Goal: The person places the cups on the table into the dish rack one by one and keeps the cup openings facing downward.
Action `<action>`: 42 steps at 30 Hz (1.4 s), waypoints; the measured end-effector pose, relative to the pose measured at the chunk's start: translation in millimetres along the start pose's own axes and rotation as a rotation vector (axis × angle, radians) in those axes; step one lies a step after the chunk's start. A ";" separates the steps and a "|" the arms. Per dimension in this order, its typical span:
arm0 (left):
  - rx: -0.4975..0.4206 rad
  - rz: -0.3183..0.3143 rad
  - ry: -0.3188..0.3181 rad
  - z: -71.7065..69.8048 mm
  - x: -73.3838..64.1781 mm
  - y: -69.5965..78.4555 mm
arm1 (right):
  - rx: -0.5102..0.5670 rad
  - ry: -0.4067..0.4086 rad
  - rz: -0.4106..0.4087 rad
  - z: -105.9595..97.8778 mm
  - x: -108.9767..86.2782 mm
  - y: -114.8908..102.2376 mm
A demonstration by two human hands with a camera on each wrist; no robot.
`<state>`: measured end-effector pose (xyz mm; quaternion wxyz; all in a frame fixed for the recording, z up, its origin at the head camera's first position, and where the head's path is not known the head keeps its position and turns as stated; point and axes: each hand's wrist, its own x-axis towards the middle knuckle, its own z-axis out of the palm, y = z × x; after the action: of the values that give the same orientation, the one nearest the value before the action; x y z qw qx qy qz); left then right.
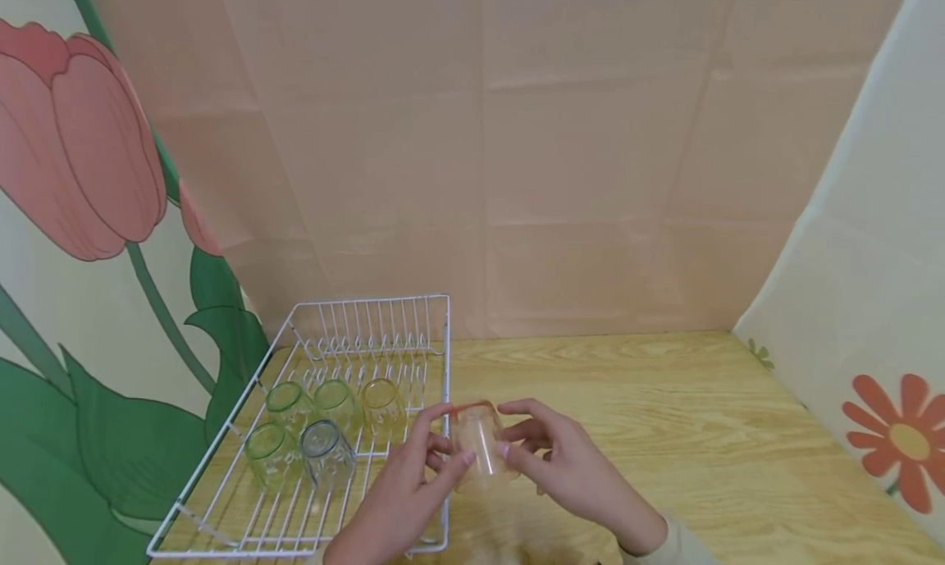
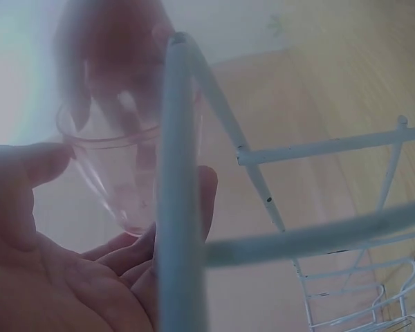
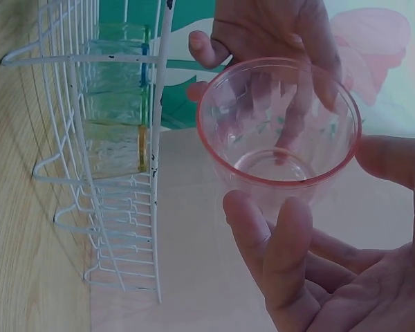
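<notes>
A clear drinking glass with a pink tint (image 1: 476,446) is held between both hands just off the right side of a white wire rack (image 1: 446,368). My left hand (image 1: 402,491) grips it from the left, thumb on its side and index finger at the rim. From the right, my right hand (image 1: 564,462) holds it with thumb and fingers. The right wrist view looks into the glass (image 3: 277,173) past its pink rim, and nothing shows inside. In the left wrist view a rack wire crosses in front of the glass (image 2: 117,173).
On the rack's left part stand three green glasses, one of them (image 1: 269,458) nearest the front, beside a blue-grey glass (image 1: 327,458) and an amber glass (image 1: 382,413). The rack sits on a wood-grain table (image 1: 664,434). A pinkish sheet (image 1: 554,155) hangs behind, with flower-printed sheets at both sides.
</notes>
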<state>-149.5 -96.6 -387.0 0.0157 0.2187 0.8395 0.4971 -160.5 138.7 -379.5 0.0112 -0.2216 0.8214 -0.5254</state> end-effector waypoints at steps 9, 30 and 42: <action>0.020 -0.052 0.009 0.4 1.0 2.2 | -0.022 0.006 0.001 0.4 1.0 0.9; -0.006 -0.021 0.048 -0.8 3.0 0.8 | -0.063 0.030 -0.036 4.1 1.1 2.7; 0.034 -0.049 0.049 -0.3 4.6 0.9 | -0.070 0.018 -0.071 4.3 1.9 3.9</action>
<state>-153.4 -94.7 -385.2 0.0037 0.1859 0.8532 0.4872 -162.5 135.7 -384.4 -0.0227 -0.2463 0.8309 -0.4984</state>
